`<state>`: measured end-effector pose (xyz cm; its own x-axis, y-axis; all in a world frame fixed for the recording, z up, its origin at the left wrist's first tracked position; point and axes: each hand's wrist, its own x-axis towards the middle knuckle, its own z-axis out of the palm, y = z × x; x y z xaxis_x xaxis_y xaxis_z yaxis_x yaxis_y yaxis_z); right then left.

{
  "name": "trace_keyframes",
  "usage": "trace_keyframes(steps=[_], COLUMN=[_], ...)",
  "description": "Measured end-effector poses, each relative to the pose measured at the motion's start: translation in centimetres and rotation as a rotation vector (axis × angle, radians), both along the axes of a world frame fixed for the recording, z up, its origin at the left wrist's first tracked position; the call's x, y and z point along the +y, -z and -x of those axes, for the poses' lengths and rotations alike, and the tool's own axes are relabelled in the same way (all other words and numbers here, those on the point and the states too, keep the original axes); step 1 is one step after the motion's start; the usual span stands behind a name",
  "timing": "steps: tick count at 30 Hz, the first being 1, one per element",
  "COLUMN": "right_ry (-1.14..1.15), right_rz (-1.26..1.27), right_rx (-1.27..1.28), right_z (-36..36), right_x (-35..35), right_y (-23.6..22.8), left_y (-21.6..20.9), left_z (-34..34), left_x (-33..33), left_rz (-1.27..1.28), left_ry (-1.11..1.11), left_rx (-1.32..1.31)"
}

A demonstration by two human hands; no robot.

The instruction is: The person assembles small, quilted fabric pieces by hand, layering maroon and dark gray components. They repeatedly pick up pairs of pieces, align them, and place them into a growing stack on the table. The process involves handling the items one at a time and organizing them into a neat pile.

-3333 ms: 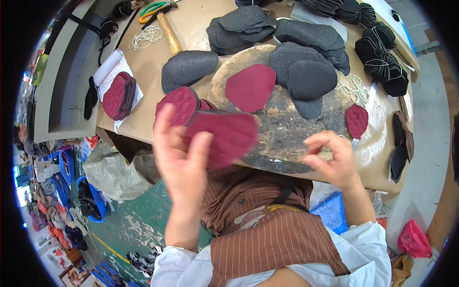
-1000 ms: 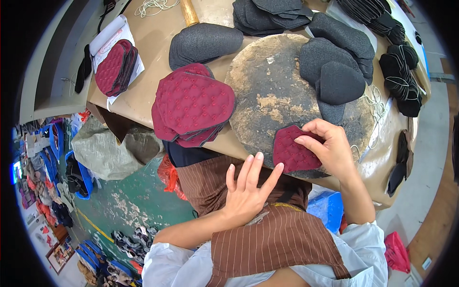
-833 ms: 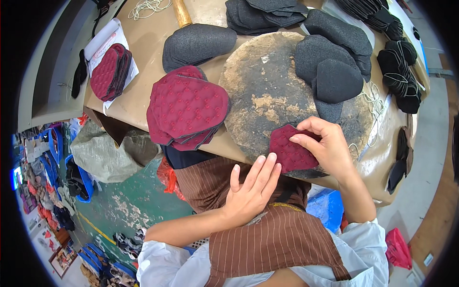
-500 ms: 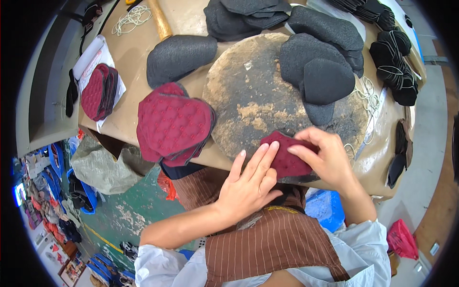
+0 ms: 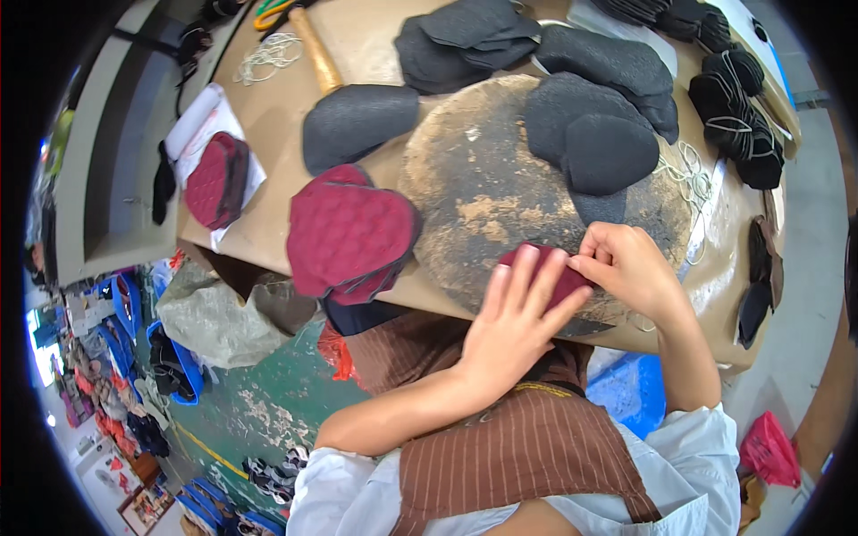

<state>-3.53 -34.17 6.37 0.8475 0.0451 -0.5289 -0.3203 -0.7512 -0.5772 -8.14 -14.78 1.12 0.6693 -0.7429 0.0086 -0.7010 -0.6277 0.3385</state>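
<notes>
A small maroon quilted fabric piece (image 5: 560,290) lies at the near edge of a round worn block (image 5: 465,161). My left hand (image 5: 511,335) rests on it with fingers stretched out and spread, hiding part of it. My right hand (image 5: 630,268) is closed, its thumb and forefinger pinching the piece's upper right edge. To the left, a stack of maroon quilted pieces (image 5: 349,232) with dark undersides overlaps the table edge. Several black textured pieces (image 5: 612,152) lie on the far right part of the block.
More black pieces (image 5: 465,40) lie behind the block, and a single one (image 5: 357,125) is near a wooden handle (image 5: 317,54). Loose white cord (image 5: 688,174) lies at right, beside tied black bundles (image 5: 733,125). Another maroon stack (image 5: 217,179) sits on white paper at far left.
My left hand has moved right, from the piece's left edge onto its top. My right hand now pinches its upper right edge. The whole view has shifted slightly.
</notes>
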Motion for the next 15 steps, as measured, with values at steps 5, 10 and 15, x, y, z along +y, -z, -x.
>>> trace_keyframes(steps=[5,10,15], right_ry=[0.01,0.092,0.089], right_rz=[-0.113,-0.645,-0.922], right_rx=[-0.393,-0.315,-0.387], right_z=[2.6,2.3,-3.0], right_x=[0.7,1.2,8.0], right_y=[0.7,-1.3,-4.1], left_y=[1.4,-0.5,-2.2], left_z=[3.1,2.2,-3.3], left_x=[2.9,11.9,20.4], left_rz=[0.08,0.62,1.233], left_ry=[0.126,-0.128,-1.005], left_rx=[-0.042,0.41,0.527])
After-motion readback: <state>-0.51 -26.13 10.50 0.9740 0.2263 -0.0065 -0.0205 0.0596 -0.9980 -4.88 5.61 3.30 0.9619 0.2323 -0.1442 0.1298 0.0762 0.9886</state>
